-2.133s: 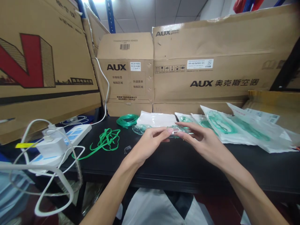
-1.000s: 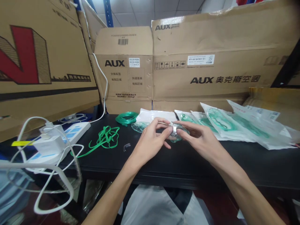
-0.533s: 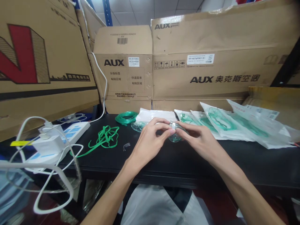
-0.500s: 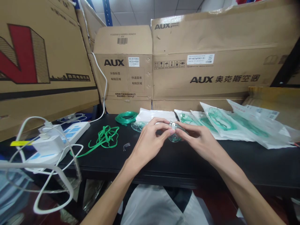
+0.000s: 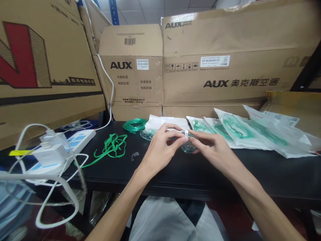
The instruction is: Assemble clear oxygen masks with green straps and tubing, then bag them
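A clear, green-tinted plastic mask (image 5: 188,147) with a small metal strip on its top is held between my two hands, just above the black table. My left hand (image 5: 164,144) pinches its left side with thumb and fingers closed. From the other side, my right hand (image 5: 209,144) grips it between thumb and forefinger. Left of my left hand lies another clear plastic piece (image 5: 147,134), partly hidden by the hand. Behind it rests a coil of green tubing (image 5: 135,125). Loose green elastic strap (image 5: 114,146) is heaped further left, near a tiny clear piece (image 5: 135,155).
Several white packets (image 5: 237,129) with green contents lie along the right back. At the left are a white power strip (image 5: 81,138) with plugs and looping white cables (image 5: 62,182). Large cardboard boxes (image 5: 215,67) stand behind the table (image 5: 190,180).
The view has shifted very slightly. Both hands keep their grip on the mask, which has tilted a little between the fingers.
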`<state>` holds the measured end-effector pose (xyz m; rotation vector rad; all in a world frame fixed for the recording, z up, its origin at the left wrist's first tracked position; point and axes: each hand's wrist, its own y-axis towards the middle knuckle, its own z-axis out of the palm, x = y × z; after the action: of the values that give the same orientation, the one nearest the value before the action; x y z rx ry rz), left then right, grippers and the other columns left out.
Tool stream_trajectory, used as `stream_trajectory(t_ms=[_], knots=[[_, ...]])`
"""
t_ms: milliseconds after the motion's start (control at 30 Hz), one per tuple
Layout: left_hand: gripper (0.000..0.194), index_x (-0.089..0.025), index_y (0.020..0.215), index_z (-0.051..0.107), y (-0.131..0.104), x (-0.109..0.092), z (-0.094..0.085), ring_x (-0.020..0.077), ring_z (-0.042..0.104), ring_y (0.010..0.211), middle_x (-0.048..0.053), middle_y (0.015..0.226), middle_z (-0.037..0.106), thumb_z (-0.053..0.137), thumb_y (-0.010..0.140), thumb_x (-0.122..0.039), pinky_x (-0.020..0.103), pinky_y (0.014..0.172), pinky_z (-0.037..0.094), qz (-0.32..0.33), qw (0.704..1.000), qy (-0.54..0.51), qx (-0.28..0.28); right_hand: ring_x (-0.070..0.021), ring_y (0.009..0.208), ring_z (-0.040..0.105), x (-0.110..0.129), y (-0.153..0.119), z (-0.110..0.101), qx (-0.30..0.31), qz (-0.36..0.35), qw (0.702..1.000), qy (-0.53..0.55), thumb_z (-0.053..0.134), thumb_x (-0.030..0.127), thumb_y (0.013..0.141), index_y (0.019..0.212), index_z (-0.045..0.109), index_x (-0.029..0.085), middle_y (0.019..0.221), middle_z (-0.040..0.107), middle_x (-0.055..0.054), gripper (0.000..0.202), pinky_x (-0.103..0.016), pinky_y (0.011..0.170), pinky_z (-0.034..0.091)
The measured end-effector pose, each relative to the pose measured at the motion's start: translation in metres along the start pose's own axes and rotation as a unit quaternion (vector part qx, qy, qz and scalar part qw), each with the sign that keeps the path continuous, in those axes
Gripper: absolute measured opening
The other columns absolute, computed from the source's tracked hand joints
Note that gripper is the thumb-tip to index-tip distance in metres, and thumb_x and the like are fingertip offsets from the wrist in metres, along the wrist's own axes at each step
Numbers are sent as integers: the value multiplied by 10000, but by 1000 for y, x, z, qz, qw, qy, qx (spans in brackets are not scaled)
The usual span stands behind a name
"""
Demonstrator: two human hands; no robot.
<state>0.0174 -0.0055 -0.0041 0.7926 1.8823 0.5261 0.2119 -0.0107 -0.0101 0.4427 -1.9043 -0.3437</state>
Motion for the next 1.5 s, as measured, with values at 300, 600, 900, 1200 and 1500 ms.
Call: stream_trajectory(t_ms=[300,600,900,1200,1500], knots=[[99,-236,996,712,-1,-3,-3,193,612,1122,37,1201,626,706,925,-304,324,989,488,38,998,49,-2,-208,713,726,4,-1,-10,33,12,997,-63,636,428,934,1321,704,242,1306,713,-84,435,-332,582,632],[260,-273,1202,642,-1,-3,-13,215,598,1225,16,1270,672,682,945,-271,353,1074,427,91,987,99,86,-202,734,714,12,-1,-14,59,-11,990,-128,582,497,958,1301,703,279,1086,771,-48,424,-326,684,575],[303,-275,1207,641,-3,-3,-17,203,611,1197,-7,1258,679,721,916,-303,319,1035,432,60,988,101,104,-263,1017,699,14,-3,-23,96,-27,989,-113,685,534,888,1255,689,308,1176,740,-38,430,-366,866,551],[311,-256,1152,646,-3,-1,-17,209,627,1079,14,1160,672,754,879,-358,329,961,459,26,988,94,123,-232,776,689,13,-2,-26,89,-11,981,-172,661,571,890,1117,728,282,917,766,-20,374,-349,703,520],[119,-258,1007,669,-5,-3,-19,187,608,1083,7,1126,628,705,916,-326,309,977,439,17,981,110,160,-227,737,648,5,-1,-24,94,-2,958,-271,625,639,879,1111,732,297,891,755,-15,427,-339,678,485]])
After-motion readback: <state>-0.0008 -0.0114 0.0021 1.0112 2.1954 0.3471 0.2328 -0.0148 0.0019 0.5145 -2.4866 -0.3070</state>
